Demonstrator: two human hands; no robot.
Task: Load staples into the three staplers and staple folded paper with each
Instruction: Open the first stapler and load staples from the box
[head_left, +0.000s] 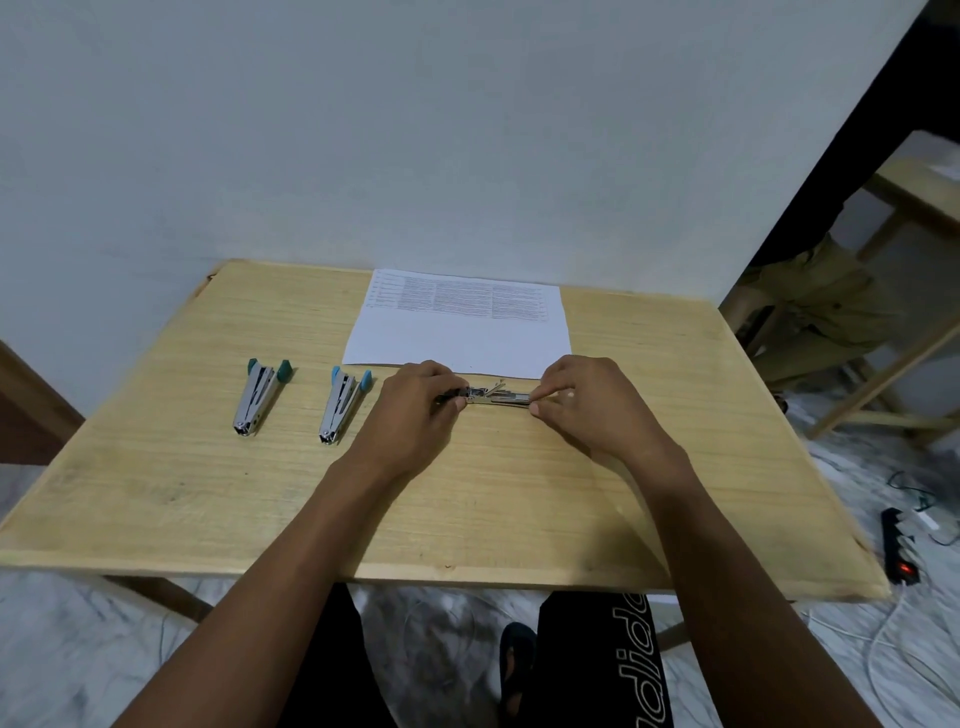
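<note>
A metal stapler (496, 397) lies sideways on the wooden table (208, 499), between my two hands. My left hand (415, 410) grips its left end, and my right hand (587, 405) pinches its right end with thumb and fingers. Two more staplers lie to the left: one with dark green tips (258, 395) and one with light blue tips (343, 401). A printed sheet of paper (462, 322) lies flat just behind my hands. No loose staples are visible.
The table stands against a white wall. To the right are another wooden table (914, 208) and a seated person's legs (821, 312). A black power strip (901, 551) and cables lie on the floor at the right.
</note>
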